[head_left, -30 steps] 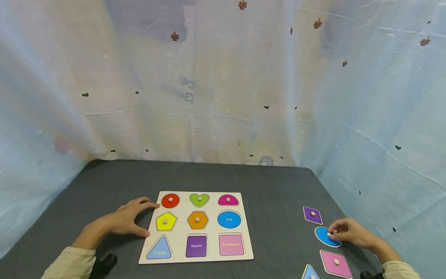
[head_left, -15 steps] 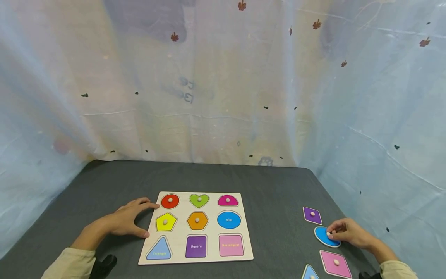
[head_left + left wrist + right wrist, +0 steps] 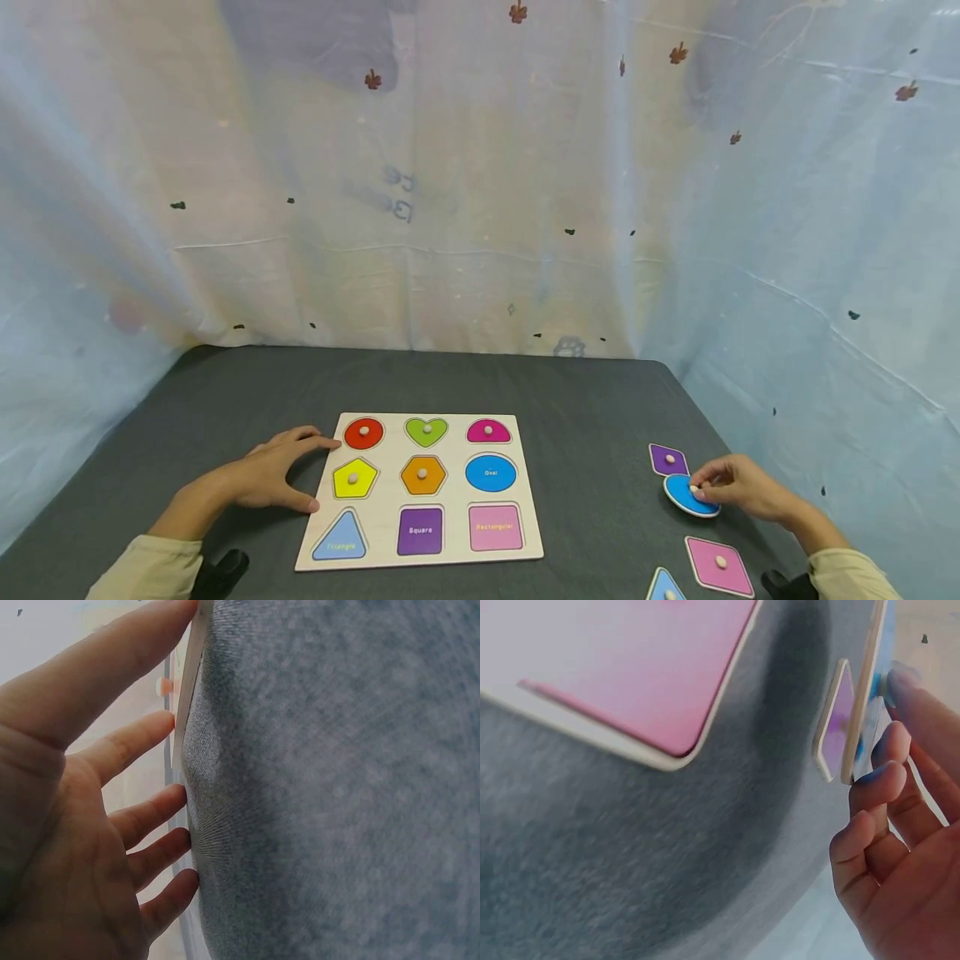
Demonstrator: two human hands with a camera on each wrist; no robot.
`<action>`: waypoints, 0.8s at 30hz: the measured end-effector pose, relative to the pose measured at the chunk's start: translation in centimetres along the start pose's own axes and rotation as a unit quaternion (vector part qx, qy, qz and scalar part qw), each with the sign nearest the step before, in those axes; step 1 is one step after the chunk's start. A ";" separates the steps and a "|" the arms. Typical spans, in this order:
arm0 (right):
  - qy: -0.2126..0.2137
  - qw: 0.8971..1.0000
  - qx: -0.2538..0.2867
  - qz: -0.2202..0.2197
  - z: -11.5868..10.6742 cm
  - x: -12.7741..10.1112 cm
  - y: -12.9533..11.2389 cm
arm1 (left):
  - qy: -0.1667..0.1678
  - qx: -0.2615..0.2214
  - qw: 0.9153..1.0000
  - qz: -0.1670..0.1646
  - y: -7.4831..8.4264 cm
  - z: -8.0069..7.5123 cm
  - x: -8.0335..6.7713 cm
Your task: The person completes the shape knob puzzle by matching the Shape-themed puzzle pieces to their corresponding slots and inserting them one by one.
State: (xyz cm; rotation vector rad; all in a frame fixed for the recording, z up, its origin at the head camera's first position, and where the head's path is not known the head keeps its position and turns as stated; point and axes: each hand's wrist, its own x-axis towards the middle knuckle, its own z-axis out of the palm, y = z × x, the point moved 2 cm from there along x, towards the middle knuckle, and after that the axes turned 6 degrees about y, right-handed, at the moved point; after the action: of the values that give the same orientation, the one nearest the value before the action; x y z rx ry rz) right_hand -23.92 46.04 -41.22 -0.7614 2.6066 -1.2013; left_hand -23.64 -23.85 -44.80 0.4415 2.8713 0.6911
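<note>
At the right edge of the dark worktop [image 3: 585,400], the right hand [image 3: 738,487] pinches the knob of the blue oval piece [image 3: 686,493], fingers [image 3: 701,487] curled round it. Compared with a second ago the oval has moved up and toward the board, and it now lies against or partly over the purple square piece [image 3: 666,459]; the right wrist view shows it tipped on edge, clear of the cloth. I judge it is being lifted, and the blue oval recess [image 3: 491,472] on the puzzle board [image 3: 450,450] is the matching spot.

The left hand [image 3: 273,475] has not shifted: its fingers are spread and relaxed, holding nothing, with thumb and forefinger touching the board's left edge.

Count: one board with nine slots; five hold knobbed pieces, four recesses are bare (oval, triangle, square, rectangle). Four loose pieces sit off the board: the oval, the purple square, a pink rectangle piece [image 3: 718,565] and a blue triangle piece [image 3: 664,587], partly cut off by the frame.
</note>
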 end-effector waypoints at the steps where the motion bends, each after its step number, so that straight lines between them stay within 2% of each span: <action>1: 0.001 1.000 -0.003 -0.001 0.0 0.1 -0.1 | 0.000 -0.001 1.000 -0.001 0.0 0.0 0.0; 10: 0.009 0.999 -0.023 -0.025 0.4 1.4 -1.7 | -0.001 -0.002 1.000 -0.007 0.3 -0.1 -0.2; 24: 0.004 0.999 -0.013 -0.051 1.9 4.1 -3.9 | -0.005 -0.010 1.000 -0.001 0.2 -0.1 -0.2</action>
State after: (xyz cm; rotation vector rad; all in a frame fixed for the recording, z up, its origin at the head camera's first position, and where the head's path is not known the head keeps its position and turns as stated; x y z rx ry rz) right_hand -25.30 40.52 -39.28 -0.9068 2.6236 -1.2023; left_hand -23.48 -23.82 -44.58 0.4394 2.8526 0.7134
